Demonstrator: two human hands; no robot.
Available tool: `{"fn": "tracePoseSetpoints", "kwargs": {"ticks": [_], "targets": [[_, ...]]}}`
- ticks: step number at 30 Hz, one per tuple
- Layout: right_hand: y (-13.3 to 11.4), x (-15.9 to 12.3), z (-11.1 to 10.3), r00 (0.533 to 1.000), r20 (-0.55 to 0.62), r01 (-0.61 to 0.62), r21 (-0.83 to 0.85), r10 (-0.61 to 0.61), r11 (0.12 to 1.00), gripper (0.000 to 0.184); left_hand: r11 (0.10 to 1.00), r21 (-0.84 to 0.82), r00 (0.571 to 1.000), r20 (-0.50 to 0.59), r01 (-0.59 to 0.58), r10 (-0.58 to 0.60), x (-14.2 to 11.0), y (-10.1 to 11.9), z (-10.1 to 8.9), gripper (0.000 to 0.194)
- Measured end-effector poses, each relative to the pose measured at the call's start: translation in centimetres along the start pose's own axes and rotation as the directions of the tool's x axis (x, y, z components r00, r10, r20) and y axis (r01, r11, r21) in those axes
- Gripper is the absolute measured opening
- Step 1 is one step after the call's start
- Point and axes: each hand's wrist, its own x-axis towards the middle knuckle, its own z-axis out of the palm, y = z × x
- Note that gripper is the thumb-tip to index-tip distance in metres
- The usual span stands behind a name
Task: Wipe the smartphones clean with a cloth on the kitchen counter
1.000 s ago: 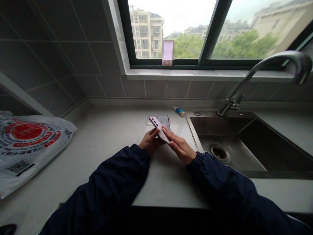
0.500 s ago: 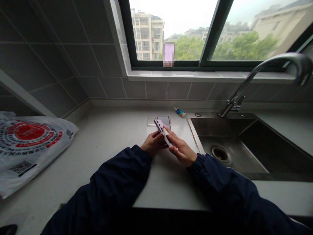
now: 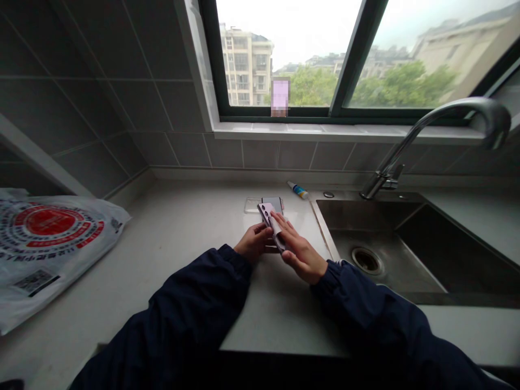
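Note:
A pale lilac phone [image 3: 266,211] is tilted above the counter, its back with the camera lenses facing up. My left hand [image 3: 254,242] is closed around its left edge and lower part. Across the back of the phone lies my right hand [image 3: 301,251], fingers stretched together, with a small white piece like tissue [image 3: 277,226] under them. Just behind the phone, a flat grey rectangle with a dark edge [image 3: 273,202], like another phone or a screen, rests on the counter. Beside it lies a clear phone case [image 3: 252,205], partly overlapped.
A white tube with a blue and yellow label [image 3: 298,190] lies near the back wall. At right are a steel sink [image 3: 406,254] and a curved faucet [image 3: 396,154]. A printed plastic bag [image 3: 60,238] sits at left on the white counter [image 3: 179,222].
My right hand and the white piece have shifted slightly on the phone's back, uncovering more around the camera lenses. My left hand keeps its grip. The whole view has tipped slightly upward.

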Motion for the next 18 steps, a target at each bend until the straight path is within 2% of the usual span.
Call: {"fn": "tracePoseSetpoints", "kwargs": {"ticks": [4,8,12,16,18], "targets": [[-0.07,-0.05,0.10,0.994,-0.033,-0.109,-0.020,0.108,0.994,0.079,1.000,0.020,1.000,-0.009,0.009,-0.009,0.05,-0.14,-0.13,0.061],[-0.15,-0.04,0.07,1.000,0.001,-0.018,-0.031,0.018,0.999,0.084,0.999,0.039,1.000,-0.003,0.021,-0.021,0.15,-0.31,-0.17,0.066],[-0.24,0.00,-0.10,0.996,-0.032,-0.089,-0.037,0.088,0.995,0.079,0.999,0.042,0.999,0.010,0.032,-0.033,-0.03,-0.44,-0.08,0.064],[-0.58,0.02,-0.22,1.000,-0.029,0.010,-0.046,-0.011,0.999,0.082,0.998,0.056,0.998,0.054,0.038,-0.041,-0.24,-0.63,-0.01,0.065],[-0.67,0.02,-0.23,0.999,-0.048,-0.014,-0.060,0.011,0.998,0.081,0.996,0.049,0.993,0.083,0.077,-0.081,-0.23,-0.74,-0.03,0.066]]}}
